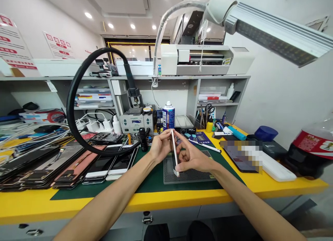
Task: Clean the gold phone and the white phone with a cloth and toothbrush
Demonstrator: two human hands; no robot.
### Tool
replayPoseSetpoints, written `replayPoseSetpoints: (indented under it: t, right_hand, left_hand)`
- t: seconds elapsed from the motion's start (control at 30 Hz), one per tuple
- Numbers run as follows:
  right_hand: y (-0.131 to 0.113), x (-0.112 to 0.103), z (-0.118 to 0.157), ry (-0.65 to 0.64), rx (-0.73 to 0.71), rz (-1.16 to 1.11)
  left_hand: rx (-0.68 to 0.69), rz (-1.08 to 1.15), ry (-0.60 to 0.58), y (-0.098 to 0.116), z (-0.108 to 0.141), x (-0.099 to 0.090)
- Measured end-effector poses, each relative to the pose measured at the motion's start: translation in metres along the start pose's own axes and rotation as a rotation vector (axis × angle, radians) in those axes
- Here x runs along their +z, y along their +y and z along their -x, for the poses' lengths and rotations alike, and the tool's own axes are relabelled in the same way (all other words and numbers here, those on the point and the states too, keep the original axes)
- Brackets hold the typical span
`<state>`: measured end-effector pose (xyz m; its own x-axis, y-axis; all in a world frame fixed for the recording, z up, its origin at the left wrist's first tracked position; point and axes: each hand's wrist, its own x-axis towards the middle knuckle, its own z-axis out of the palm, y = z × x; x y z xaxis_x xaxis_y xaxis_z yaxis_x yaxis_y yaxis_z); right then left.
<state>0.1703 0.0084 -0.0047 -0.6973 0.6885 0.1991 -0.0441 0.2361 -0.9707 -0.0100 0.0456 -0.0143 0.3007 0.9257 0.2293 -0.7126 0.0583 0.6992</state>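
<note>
Between my hands a smartphone [174,151] stands edge-on above a grey perforated mat [191,176], its pale rim facing me. My left hand [161,146] grips its far upper end from the left, fingertips on the edge. From the right, my right hand [194,154] pinches it, the thumb low near its close end and a finger at its upper end. The screen is turned too far sideways for me to make out. Beneath the mat lies a green work mat [153,182].
Stacked phone screens [70,164] cover the left side of the yellow table [145,203]. Behind stand a soldering station [137,121] and a blue spray can [168,116]. To the right are a dark phone [238,157] and a cola bottle [312,149]. A lamp [275,32] hangs overhead.
</note>
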Motion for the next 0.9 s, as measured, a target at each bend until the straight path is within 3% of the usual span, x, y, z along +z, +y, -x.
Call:
replayPoseSetpoints:
  t: [0.27, 0.6, 0.9]
  right_hand:
    - [-0.016, -0.009, -0.014, 0.061, -0.029, 0.111]
    - [-0.032, -0.014, -0.026, -0.007, -0.049, 0.196]
    - [-0.04, -0.019, -0.034, 0.129, -0.082, 0.319]
  left_hand:
    - [0.001, -0.009, -0.027, 0.0, 0.002, 0.001]
    - [0.031, -0.008, -0.077, 0.0, 0.004, 0.005]
    - [0.026, -0.024, -0.067, -0.001, 0.003, 0.005]
